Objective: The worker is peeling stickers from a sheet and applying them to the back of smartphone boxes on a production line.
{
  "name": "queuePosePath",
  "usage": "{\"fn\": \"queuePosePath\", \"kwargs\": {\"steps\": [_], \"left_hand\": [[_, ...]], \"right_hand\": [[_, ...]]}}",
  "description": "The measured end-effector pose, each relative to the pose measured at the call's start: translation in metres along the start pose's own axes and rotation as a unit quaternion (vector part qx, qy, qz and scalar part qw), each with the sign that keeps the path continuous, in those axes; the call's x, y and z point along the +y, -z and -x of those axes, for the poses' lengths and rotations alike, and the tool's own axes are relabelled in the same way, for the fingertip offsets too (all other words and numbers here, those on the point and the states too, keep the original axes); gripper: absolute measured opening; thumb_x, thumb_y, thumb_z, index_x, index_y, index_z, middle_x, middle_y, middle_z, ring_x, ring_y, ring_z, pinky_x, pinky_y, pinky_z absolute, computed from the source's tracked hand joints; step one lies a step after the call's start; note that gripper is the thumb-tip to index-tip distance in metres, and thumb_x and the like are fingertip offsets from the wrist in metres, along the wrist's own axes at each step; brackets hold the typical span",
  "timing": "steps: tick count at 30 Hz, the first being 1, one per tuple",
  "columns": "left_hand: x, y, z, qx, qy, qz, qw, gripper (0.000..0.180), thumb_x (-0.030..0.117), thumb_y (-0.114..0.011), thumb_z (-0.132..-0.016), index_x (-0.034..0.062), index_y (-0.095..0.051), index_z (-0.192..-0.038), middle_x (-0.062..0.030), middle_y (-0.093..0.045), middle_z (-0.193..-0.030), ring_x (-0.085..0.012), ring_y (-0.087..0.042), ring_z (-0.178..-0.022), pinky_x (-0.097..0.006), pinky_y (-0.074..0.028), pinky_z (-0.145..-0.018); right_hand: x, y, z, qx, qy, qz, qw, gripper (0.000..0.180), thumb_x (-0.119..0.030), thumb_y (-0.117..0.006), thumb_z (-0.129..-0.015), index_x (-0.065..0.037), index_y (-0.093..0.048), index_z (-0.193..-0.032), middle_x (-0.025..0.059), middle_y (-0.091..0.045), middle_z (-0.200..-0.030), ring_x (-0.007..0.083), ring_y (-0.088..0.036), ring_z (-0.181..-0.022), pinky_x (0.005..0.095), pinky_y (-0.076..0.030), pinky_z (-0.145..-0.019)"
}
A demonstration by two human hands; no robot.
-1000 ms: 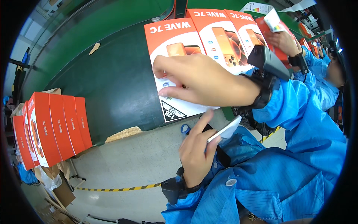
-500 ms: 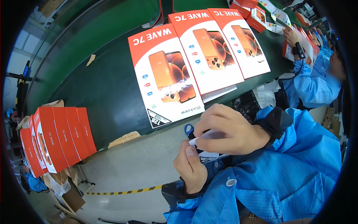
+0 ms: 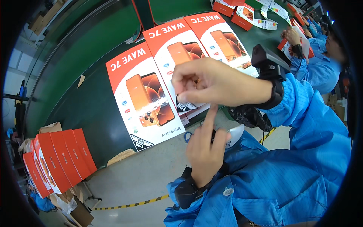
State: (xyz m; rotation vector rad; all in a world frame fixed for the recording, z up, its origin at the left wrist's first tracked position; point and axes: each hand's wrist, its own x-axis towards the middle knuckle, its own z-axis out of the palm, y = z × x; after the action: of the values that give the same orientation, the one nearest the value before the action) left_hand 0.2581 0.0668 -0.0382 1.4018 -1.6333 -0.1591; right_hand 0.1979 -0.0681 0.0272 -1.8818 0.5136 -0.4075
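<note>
Fingers of my right hand [image 3: 211, 81] are pinched shut on a small black-and-white sticker [image 3: 185, 105], which hangs just above the middle phone box [image 3: 177, 49] on the dark green conveyor belt [image 3: 94, 109]. My left hand [image 3: 206, 145] sits lower, index finger pointing straight up toward the sticker, the other fingers curled around a white sheet of sticker backing [image 3: 235, 134]; I cannot tell whether the fingertip touches the sticker. Three orange-and-white phone boxes lie flat side by side on the belt, the nearest box [image 3: 141, 98] to my left. A stack of orange boxes [image 3: 56, 160] stands upright at the lower left. Farther along the belt, another worker's hand [image 3: 291, 36] rests by more boxes.
</note>
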Motion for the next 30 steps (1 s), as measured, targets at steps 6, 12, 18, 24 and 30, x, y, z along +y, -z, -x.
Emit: {"fn": "queuePosePath", "kwargs": {"steps": [6, 12, 18, 24, 30], "left_hand": [[-0.006, -0.013, 0.004, -0.022, -0.008, -0.072, 0.997, 0.02, 0.022, -0.054, -0.077, 0.0057, -0.046, -0.069, -0.0119, -0.052, -0.109, -0.0179, -0.047, -0.062, -0.028, -0.037, -0.05], [-0.009, -0.015, 0.003, -0.044, 0.016, -0.06, 0.997, 0.016, 0.015, -0.052, -0.078, 0.0029, -0.047, -0.068, -0.0189, -0.051, -0.11, -0.0238, -0.052, -0.061, -0.031, -0.041, -0.052], [-0.007, -0.013, 0.007, -0.048, 0.022, -0.066, 0.996, 0.015, 0.014, -0.053, -0.077, 0.0034, -0.049, -0.068, -0.0182, -0.051, -0.11, -0.0243, -0.052, -0.059, -0.031, -0.041, -0.052], [-0.004, -0.009, 0.011, -0.056, 0.028, -0.065, 0.996, 0.015, 0.014, -0.053, -0.078, 0.0031, -0.05, -0.069, -0.018, -0.052, -0.11, -0.0232, -0.051, -0.057, -0.03, -0.041, -0.051], [-0.004, -0.009, 0.014, -0.058, 0.021, -0.077, 0.995, 0.015, 0.015, -0.054, -0.078, 0.0029, -0.05, -0.07, -0.0177, -0.052, -0.109, -0.0232, -0.05, -0.056, -0.03, -0.041, -0.051]], "right_hand": [[0.003, -0.001, -0.002, -0.049, 0.007, 0.014, 0.999, 0.009, -0.008, -0.055, -0.071, 0.0, -0.051, -0.069, 0.0046, -0.048, -0.058, 0.011, -0.045, -0.054, 0.0249, -0.038, -0.05], [-0.001, 0.001, -0.006, -0.052, 0.002, 0.082, 0.995, 0.008, -0.007, -0.054, -0.068, 0.0, -0.052, -0.069, 0.0079, -0.051, -0.059, 0.0147, -0.048, -0.054, 0.0267, -0.039, -0.051], [-0.001, -0.003, -0.004, -0.048, -0.008, 0.099, 0.994, 0.007, -0.006, -0.054, -0.068, 0.0, -0.053, -0.067, 0.008, -0.053, -0.059, 0.015, -0.05, -0.053, 0.0268, -0.039, -0.049], [-0.001, -0.007, 0.0, -0.046, 0.007, 0.124, 0.991, 0.006, -0.008, -0.057, -0.071, -0.004, -0.053, -0.074, 0.0015, -0.042, -0.051, 0.0089, -0.04, -0.047, 0.0234, -0.032, -0.045], [0.0, -0.01, 0.004, -0.047, -0.01, 0.12, 0.992, 0.008, -0.007, -0.055, -0.069, -0.002, -0.051, -0.073, 0.0084, -0.054, -0.065, 0.0189, -0.052, -0.061, 0.0287, -0.041, -0.052]]}}
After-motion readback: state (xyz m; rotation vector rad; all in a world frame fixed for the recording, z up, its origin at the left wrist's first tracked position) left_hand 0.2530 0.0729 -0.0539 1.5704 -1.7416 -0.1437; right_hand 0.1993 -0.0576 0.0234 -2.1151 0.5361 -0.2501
